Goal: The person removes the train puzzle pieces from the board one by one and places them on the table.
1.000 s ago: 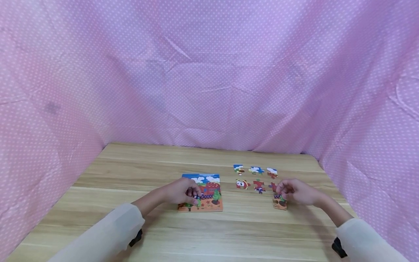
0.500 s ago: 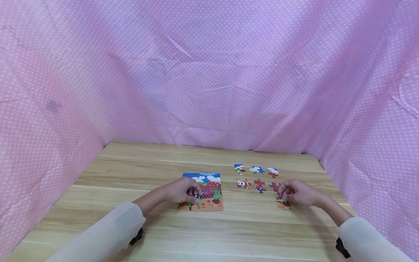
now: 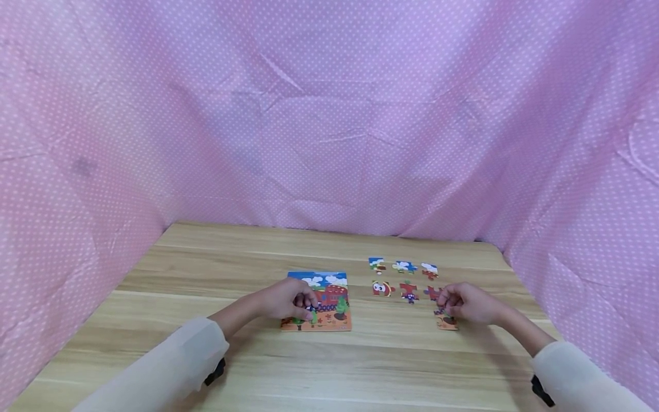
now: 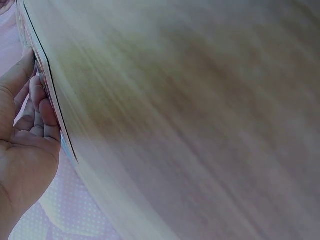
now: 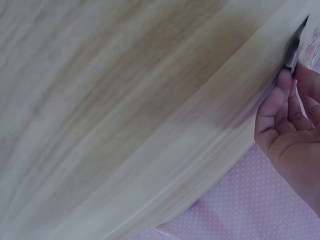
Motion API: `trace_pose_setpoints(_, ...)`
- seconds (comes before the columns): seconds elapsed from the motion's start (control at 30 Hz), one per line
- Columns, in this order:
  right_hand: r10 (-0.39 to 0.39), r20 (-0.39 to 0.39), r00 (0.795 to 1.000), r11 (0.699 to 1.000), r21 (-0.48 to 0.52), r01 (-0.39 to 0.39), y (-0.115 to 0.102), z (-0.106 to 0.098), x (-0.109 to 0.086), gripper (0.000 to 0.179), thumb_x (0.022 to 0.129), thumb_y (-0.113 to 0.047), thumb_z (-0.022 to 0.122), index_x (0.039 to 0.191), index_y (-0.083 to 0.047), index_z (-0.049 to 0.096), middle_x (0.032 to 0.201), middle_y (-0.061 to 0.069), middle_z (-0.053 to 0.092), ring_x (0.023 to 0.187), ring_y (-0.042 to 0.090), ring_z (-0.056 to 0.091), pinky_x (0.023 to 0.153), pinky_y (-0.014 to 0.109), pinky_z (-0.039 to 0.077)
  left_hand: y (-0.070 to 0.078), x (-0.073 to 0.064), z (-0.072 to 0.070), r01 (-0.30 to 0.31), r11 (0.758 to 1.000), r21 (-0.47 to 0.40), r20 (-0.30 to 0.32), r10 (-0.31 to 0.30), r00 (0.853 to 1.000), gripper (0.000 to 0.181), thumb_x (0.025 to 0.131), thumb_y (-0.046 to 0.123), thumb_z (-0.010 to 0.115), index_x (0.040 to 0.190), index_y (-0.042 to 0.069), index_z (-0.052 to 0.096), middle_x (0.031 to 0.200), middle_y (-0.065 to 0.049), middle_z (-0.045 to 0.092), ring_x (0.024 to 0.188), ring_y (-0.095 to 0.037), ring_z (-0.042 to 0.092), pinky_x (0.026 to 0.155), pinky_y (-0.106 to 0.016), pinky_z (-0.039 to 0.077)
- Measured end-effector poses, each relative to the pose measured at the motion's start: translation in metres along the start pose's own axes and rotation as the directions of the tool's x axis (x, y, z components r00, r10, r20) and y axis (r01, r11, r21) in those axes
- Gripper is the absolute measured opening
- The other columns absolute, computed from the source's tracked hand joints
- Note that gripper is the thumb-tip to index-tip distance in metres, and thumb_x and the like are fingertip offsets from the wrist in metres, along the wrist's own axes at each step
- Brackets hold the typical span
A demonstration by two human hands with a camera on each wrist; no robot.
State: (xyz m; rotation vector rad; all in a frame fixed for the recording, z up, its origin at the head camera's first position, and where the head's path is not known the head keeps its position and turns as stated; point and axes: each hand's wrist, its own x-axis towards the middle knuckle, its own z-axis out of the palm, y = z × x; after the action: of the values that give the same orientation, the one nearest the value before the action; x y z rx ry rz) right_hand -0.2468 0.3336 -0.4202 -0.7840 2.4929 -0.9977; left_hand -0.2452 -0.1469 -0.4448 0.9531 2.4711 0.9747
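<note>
My left hand (image 3: 290,300) rests on a square picture board (image 3: 329,323), its fingers and thumb touching the printed train scene. Whether a loose piece lies between them is hidden. In the left wrist view the left hand (image 4: 31,135) touches the board, seen edge-on. At the right of the table my right hand (image 3: 471,303) pinches a jigsaw piece (image 3: 447,325) showing orange ground and part of a tree. That piece is partly covered by the fingers. The right wrist view shows the right hand (image 5: 292,125) holding the piece (image 5: 295,47) tilted up from the wood.
Loose jigsaw pieces lie in two rows between the hands, including a face piece (image 3: 382,289), a red piece (image 3: 409,292), a cloud piece (image 3: 404,267) and another red piece (image 3: 433,293). The wooden table (image 3: 360,366) meets a pink dotted cloth (image 3: 329,143) behind.
The jigsaw piece at my right hand has shifted slightly to the right and turned a little. My left hand stays on the picture board.
</note>
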Motion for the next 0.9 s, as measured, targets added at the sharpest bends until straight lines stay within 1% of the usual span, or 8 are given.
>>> trace_pose_setpoints(0.1,-0.018,-0.004,1.000,0.999,-0.028,0.018,0.000,0.000,0.001,0.011,0.091,0.009,0.065,0.101,0.005,0.064,0.087,0.010,0.065,0.078,0.010,0.058,0.066,0.023,0.050,0.000,0.000,0.000,0.002,1.000,0.001,-0.001,-0.002,1.000,0.011,0.093,0.019,0.078,0.102,0.018,0.073,0.088,0.007,0.062,0.076,-0.009,0.056,0.068,-0.023,0.050)
trace_pose_setpoints(0.23,-0.017,-0.007,1.000,0.997,-0.080,0.016,0.001,-0.001,0.000,0.011,0.088,0.008,0.069,0.095,0.001,0.065,0.083,0.005,0.064,0.076,0.009,0.058,0.066,0.024,0.050,-0.001,0.001,0.001,-0.016,1.000,0.005,-0.001,0.016,1.000,0.012,0.093,0.020,0.078,0.103,0.016,0.073,0.088,0.007,0.061,0.076,-0.009,0.056,0.068,-0.023,0.050)
trace_pose_setpoints(0.33,0.003,-0.008,1.000,0.996,-0.085,-0.004,0.002,-0.001,-0.001,0.010,0.089,0.006,0.071,0.094,-0.002,0.065,0.081,0.003,0.063,0.074,0.008,0.056,0.064,0.023,0.049,-0.002,0.001,0.001,-0.027,1.000,0.003,0.000,0.027,1.000,0.012,0.093,0.020,0.078,0.103,0.015,0.073,0.088,0.007,0.061,0.076,-0.009,0.055,0.068,-0.024,0.050)
trace_pose_setpoints(0.53,0.013,-0.020,1.000,0.998,-0.060,-0.014,0.003,0.001,-0.003,0.008,0.091,0.004,0.070,0.095,-0.001,0.066,0.082,0.004,0.063,0.073,0.008,0.055,0.062,0.022,0.047,-0.001,0.000,0.001,-0.016,1.000,-0.002,-0.001,0.016,1.000,0.011,0.093,0.019,0.078,0.102,0.016,0.073,0.087,0.007,0.061,0.075,-0.009,0.055,0.067,-0.023,0.050)
trace_pose_setpoints(0.73,-0.030,-0.011,0.999,0.997,-0.069,0.029,0.003,-0.002,-0.001,0.008,0.092,0.003,0.070,0.098,-0.001,0.066,0.084,0.004,0.065,0.075,0.007,0.057,0.065,0.023,0.049,0.001,0.000,0.001,-0.016,1.000,0.005,0.001,0.016,1.000,0.011,0.093,0.019,0.077,0.103,0.015,0.073,0.087,0.006,0.061,0.075,-0.009,0.055,0.067,-0.023,0.049)
trace_pose_setpoints(0.9,-0.051,-0.019,0.999,0.995,-0.081,0.050,-0.005,-0.009,0.008,0.010,0.093,0.001,0.069,0.103,0.002,0.066,0.088,0.006,0.067,0.078,0.009,0.060,0.067,0.024,0.051,0.000,0.000,0.001,-0.026,1.000,0.011,0.002,0.026,1.000,0.012,0.093,0.020,0.077,0.103,0.016,0.073,0.088,0.007,0.060,0.074,-0.008,0.054,0.067,-0.023,0.049)
